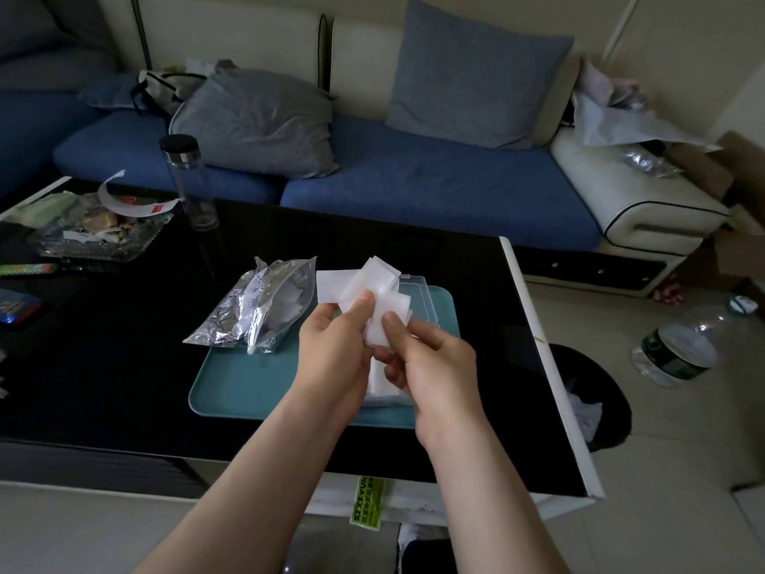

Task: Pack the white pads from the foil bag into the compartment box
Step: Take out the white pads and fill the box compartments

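Note:
Both hands hold a fanned bunch of white pads (370, 285) above the teal tray (256, 387). My left hand (335, 350) pinches the bunch from the left with thumb on top. From the right, my right hand (430, 366) grips the same pads with its thumb against them. The silver foil bag (256, 308) lies open and crumpled on the tray's far left corner, apart from the hands. The clear compartment box (418, 294) sits on the tray behind and under the hands, mostly hidden; white pads show in it below my wrists (378, 381).
The tray rests on a black glass table (124, 366) with a white right edge. A clear bottle (188, 180) and a glass dish of scraps (95, 234) stand at the far left. A black bin (588, 387) is beside the table's right edge, a sofa behind.

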Tool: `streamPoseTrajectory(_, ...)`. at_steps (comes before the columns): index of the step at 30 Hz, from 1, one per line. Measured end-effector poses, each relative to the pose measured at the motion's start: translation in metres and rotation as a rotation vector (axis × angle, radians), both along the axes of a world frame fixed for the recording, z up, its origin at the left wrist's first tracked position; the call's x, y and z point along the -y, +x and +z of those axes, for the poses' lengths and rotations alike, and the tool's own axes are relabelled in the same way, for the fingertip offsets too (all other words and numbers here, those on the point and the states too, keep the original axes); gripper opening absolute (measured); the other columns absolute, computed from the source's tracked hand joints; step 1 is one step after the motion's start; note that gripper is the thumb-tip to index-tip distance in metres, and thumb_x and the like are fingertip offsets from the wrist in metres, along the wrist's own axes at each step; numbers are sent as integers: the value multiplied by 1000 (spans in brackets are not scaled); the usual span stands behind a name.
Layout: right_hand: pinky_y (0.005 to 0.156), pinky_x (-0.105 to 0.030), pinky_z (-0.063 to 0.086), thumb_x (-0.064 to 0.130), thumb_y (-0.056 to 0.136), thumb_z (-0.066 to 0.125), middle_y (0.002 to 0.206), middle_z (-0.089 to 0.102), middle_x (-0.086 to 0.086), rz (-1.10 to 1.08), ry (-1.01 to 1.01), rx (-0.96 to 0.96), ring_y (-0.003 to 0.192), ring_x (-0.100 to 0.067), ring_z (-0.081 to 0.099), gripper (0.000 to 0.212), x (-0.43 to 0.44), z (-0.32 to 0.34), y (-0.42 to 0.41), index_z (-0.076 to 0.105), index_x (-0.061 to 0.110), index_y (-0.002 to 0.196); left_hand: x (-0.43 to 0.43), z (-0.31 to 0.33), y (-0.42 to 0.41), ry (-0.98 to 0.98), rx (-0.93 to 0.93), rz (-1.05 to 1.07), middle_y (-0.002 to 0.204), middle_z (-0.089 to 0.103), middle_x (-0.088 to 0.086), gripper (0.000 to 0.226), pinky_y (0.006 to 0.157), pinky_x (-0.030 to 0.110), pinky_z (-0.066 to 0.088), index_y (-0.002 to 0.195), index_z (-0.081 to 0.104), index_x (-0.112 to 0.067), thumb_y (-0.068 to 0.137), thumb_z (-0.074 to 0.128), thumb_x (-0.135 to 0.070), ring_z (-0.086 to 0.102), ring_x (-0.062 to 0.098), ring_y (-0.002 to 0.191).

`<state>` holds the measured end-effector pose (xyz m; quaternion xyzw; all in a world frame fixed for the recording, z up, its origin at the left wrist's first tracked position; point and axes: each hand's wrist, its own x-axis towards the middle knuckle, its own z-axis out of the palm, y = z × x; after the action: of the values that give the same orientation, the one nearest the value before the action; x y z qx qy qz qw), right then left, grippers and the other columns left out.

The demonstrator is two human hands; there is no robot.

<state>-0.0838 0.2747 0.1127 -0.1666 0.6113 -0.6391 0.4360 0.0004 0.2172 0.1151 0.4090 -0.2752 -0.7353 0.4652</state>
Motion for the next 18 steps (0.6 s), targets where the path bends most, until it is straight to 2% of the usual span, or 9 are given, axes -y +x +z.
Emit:
streamPoseTrajectory(4,68,-24,57,27,90,85,86,82,0,-73,50,-65,78,-11,75,15,10,-6,-6,82,15,97,12,1,-2,27,-53,32,99,69,20,19,78,36,63,115,59,4,102,66,-8,71,29,91)
streamPoseTrajectory(7,65,-24,56,28,92,83,85,82,-1,-139,8,-16,74,-11,74,16,15,-4,-8,81,14,99,19,1,0,12,-77,38,106,75,20,16,79,35,66,113,58,5,102,65,-5,77,28,94)
streamPoseTrajectory(9,63,-23,54,28,94,80,85,81,0,-173,-71,18,72,-8,73,15,15,0,-10,80,15,102,18,0,1,-12,-29,-6,110,76,23,13,80,33,65,112,60,4,102,64,-4,79,29,96)
streamPoseTrajectory(12,64,-24,52,26,95,79,85,81,2,-147,-150,8,68,-4,70,17,18,2,-10,80,14,106,16,-2,2,-99,73,-109,112,71,34,10,95,41,62,103,60,-4,98,64,4,75,38,105)
streamPoseTrajectory(15,66,-26,54,25,94,80,88,81,-2,-144,-155,-7,73,-10,72,20,22,-2,-9,80,10,107,12,-3,2,-186,76,-242,104,72,34,20,100,45,60,111,63,2,93,63,11,74,38,96)
streamPoseTrajectory(18,70,-27,58,22,93,82,88,82,-6,-190,-131,-25,78,-17,78,19,24,-8,-10,79,8,106,11,-5,2,-162,59,-295,110,71,33,26,105,49,57,117,63,6,92,55,10,69,37,95)
